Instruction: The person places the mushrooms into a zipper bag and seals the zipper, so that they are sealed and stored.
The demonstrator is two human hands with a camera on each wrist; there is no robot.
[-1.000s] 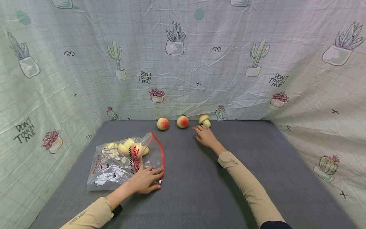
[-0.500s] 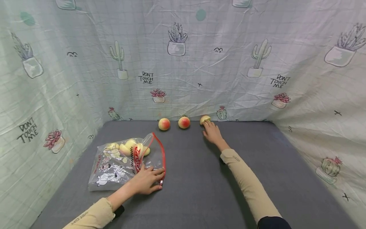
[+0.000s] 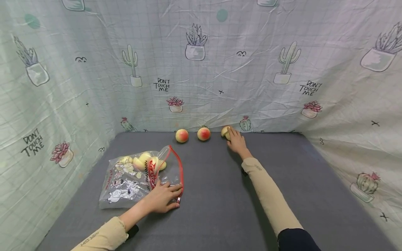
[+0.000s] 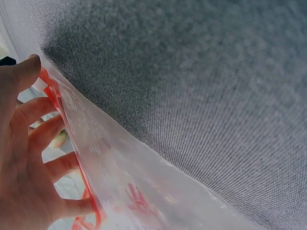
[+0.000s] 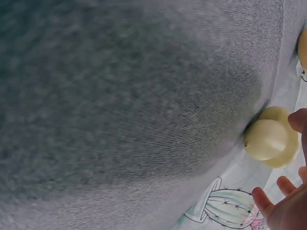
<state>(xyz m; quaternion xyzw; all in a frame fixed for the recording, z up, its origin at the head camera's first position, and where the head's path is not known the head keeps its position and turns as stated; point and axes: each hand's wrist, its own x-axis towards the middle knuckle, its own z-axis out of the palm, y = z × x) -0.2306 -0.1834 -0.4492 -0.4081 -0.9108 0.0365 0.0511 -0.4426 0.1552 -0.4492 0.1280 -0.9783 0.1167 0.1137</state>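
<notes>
In the head view my left hand (image 3: 164, 198) rests with spread fingers on the mouth of a clear plastic bag (image 3: 125, 190). The left wrist view shows its fingertips along the bag's red edge (image 4: 80, 160). Several pale yellow rounded pieces (image 3: 144, 157) lie inside the bag. At the table's far edge my right hand (image 3: 238, 142) reaches over a pale yellow toy mushroom (image 3: 225, 131), partly covering it. In the right wrist view the thumb overlaps the mushroom's cap, and the other fingers are spread apart beside it; the mushroom's stem (image 5: 265, 139) faces the camera.
Two red-and-yellow toy peaches (image 3: 181, 136) (image 3: 203, 134) sit left of the mushroom along the far edge of the grey table (image 3: 213, 195). A cactus-printed cloth (image 3: 194, 87) hangs behind the table and along both sides.
My right hand has moved forward and slightly right, onto the mushroom, so its fingers now cover part of it. The left hand stays on the bag's mouth.
</notes>
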